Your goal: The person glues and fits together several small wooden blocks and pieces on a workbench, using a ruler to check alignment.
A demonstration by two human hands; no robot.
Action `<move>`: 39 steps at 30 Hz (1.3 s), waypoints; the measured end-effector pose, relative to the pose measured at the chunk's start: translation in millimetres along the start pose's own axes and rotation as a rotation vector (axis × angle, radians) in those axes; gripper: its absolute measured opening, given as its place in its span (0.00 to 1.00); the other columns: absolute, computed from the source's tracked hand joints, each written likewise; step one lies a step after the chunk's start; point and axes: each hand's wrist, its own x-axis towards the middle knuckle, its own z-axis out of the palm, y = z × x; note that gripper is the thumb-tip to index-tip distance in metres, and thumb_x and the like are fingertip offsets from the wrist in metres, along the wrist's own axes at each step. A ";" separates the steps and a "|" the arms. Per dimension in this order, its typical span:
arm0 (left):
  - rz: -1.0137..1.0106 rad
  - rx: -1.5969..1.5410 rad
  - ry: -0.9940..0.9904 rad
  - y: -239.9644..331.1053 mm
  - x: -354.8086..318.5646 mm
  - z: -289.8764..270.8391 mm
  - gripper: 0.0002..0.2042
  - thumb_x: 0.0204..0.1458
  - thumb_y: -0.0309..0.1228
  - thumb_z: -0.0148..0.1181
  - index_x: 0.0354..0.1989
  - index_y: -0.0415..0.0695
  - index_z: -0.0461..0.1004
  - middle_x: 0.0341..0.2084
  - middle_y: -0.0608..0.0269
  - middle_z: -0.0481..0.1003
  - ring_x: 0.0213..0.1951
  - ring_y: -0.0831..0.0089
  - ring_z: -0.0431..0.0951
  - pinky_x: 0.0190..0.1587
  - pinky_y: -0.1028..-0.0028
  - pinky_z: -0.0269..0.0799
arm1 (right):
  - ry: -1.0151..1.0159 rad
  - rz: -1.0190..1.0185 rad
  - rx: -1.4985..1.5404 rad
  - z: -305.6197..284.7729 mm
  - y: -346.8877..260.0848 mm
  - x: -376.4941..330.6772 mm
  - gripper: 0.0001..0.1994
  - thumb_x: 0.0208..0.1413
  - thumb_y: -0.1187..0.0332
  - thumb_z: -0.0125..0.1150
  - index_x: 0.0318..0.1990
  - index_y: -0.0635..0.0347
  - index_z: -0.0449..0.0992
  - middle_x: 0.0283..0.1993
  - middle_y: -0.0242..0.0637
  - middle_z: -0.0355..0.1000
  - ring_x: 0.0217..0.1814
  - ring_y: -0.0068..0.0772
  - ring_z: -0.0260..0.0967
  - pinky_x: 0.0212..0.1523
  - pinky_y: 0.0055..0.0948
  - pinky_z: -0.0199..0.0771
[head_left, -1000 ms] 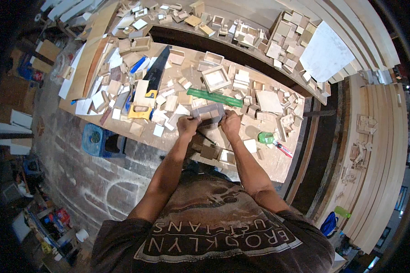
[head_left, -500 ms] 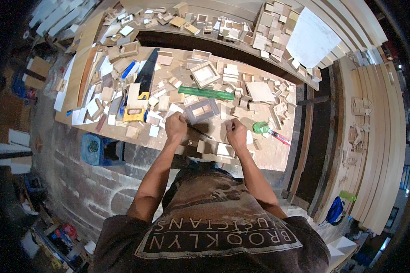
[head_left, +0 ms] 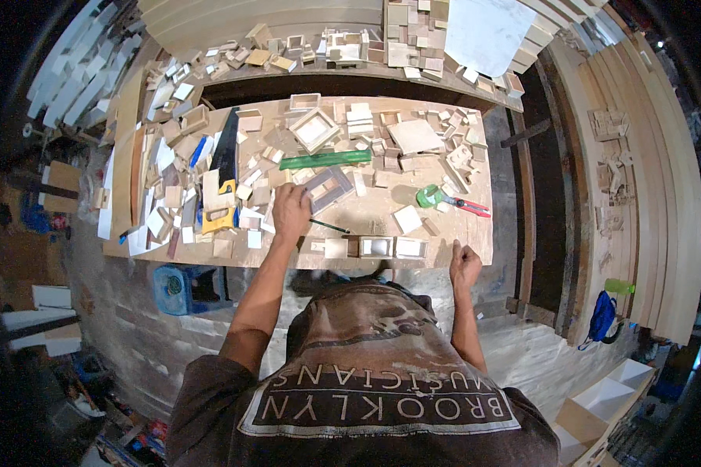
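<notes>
On the workbench, the right hand has drawn away to the front-right edge, fingers curled, any content indeterminable; the left hand alone now attends the grey frame, just in front of the green strip, its fingers close together at the left side, grip uncertain. Beyond, the square wooden tray shows only a pale base; at the front edge, two small open boxes show pale interiors.

Tabletop is matt wood, grey-brown frame matt too, prob. wood, & green strip glossy plastic.
</notes>
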 end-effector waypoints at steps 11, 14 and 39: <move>0.210 0.160 -0.249 39.7 5.6 14.7 0.27 0.51 0.36 0.68 0.61 0.45 0.73 0.64 0.50 0.62 0.65 0.47 0.58 0.66 0.50 0.58 | -0.184 -0.117 0.071 -10.8 17.1 -1.4 0.11 0.61 0.66 0.59 0.31 0.66 0.76 0.27 0.56 0.71 0.27 0.53 0.70 0.32 0.45 0.70; 0.121 0.158 -0.248 28.9 8.3 17.2 0.34 0.47 0.38 0.72 0.64 0.43 0.69 0.64 0.49 0.62 0.65 0.48 0.58 0.66 0.50 0.57 | -0.175 -0.385 0.187 15.7 -0.3 -1.3 0.10 0.61 0.72 0.56 0.45 0.66 0.79 0.35 0.53 0.76 0.37 0.51 0.75 0.43 0.40 0.75; -0.076 0.155 -0.224 23.4 18.6 22.9 0.27 0.52 0.41 0.71 0.62 0.51 0.74 0.71 0.51 0.55 0.73 0.42 0.49 0.67 0.39 0.54 | -0.817 -0.768 -0.479 172.9 -161.6 26.3 0.41 0.55 0.74 0.54 0.76 0.32 0.50 0.60 0.49 0.63 0.56 0.52 0.72 0.50 0.41 0.81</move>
